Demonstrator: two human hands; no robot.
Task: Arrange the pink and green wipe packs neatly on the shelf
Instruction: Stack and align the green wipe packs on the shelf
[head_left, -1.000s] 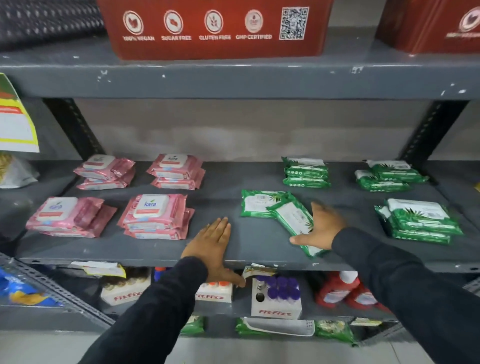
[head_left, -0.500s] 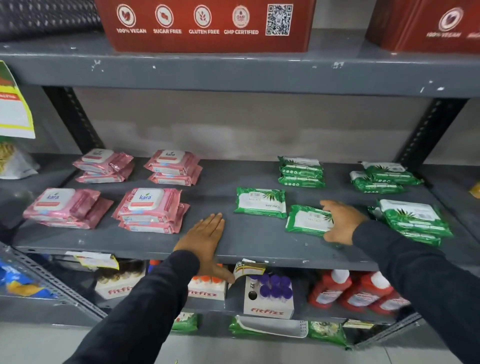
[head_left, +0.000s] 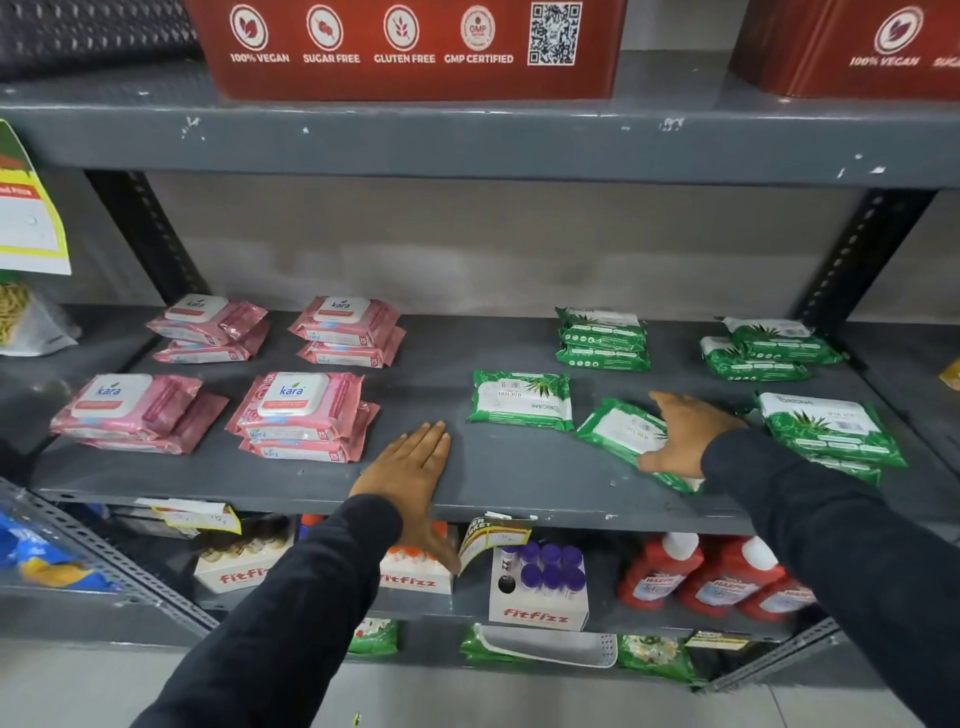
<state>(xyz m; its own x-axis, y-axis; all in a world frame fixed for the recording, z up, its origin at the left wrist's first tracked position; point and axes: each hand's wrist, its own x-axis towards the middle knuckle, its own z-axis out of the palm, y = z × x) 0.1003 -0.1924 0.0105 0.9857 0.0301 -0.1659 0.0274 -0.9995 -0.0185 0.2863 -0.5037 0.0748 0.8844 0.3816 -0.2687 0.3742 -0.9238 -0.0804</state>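
On the grey shelf (head_left: 498, 483) my right hand (head_left: 680, 441) has dragged the loose green pack (head_left: 621, 431) back askew, fingers closed over it beside the flat green pack (head_left: 521, 400); stacking remains. My left hand (head_left: 410, 462) rests flat and empty near the pink stacks (head_left: 304, 410).

Both arms are covered by long, plain black fabric sleeves (head_left: 322, 597) ending at the wrists, beyond which the bare left hand (head_left: 410, 462) and bare right hand (head_left: 685, 441) are left ungloved.
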